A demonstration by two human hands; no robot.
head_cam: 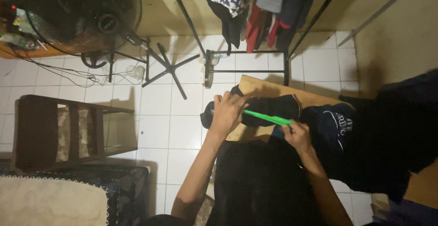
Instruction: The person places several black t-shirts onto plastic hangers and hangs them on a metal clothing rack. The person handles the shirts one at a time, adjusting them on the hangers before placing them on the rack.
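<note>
- Gripping one end of a green plastic hanger, the right hand has its fingers curled shut around it, just above a dark garment with white lettering.
- The left hand is closed over the hanger's other end and presses on a black garment sleeve with a thin pale trim.
- Both garments lie across a wooden board on the white tiled floor.
- A black clothes rack with hanging clothes stands behind; a standing fan and a wooden shelf sit well apart to the left.
</note>
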